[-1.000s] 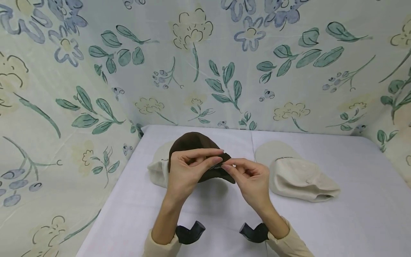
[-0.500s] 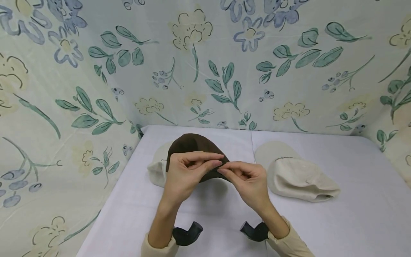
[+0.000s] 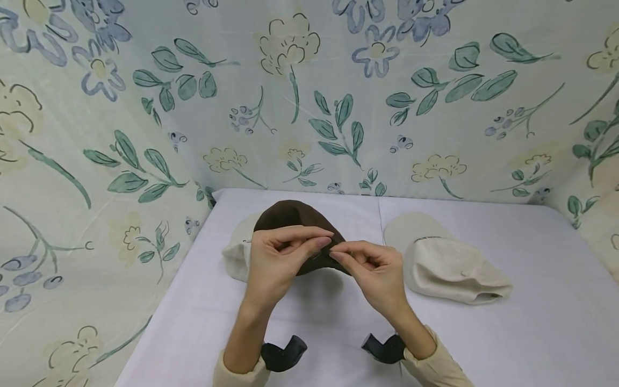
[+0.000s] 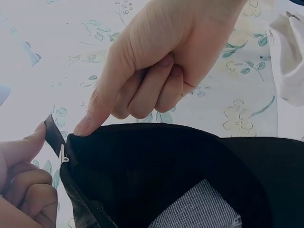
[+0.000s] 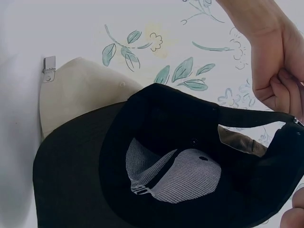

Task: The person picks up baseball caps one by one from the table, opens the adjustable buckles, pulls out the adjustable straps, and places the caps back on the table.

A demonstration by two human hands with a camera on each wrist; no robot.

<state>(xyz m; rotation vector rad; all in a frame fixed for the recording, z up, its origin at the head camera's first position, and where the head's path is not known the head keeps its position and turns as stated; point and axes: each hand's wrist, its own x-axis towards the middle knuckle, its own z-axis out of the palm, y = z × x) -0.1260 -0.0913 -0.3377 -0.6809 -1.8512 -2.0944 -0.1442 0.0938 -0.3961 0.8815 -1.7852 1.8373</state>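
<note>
A dark brown baseball cap (image 3: pixel 285 212) is held up between my hands, its mesh-lined inside showing in both wrist views. My left hand (image 3: pixel 275 258) pinches a short dark strap end (image 4: pixel 53 133) between thumb and finger. Beside it, a small metal buckle (image 4: pixel 65 156) sits at the cap's edge. My right hand (image 3: pixel 374 269) pinches that edge near the buckle, its thumb and forefinger close to the left fingertips. The dark brim (image 5: pixel 71 175) shows at left in the right wrist view. Only a few fingers of my right hand (image 5: pixel 294 213) appear there.
A cream cap (image 3: pixel 237 258) lies on the white-covered table (image 3: pixel 179 328), partly behind the brown cap and my left hand. Another cream cap (image 3: pixel 450 263) lies to the right. A floral cloth (image 3: pixel 338 97) hangs behind and at the sides.
Both hands have shifted slightly left and down with the cap. The dark strap piece that stuck up between my fingertips one second ago no longer stands out in the head view.
</note>
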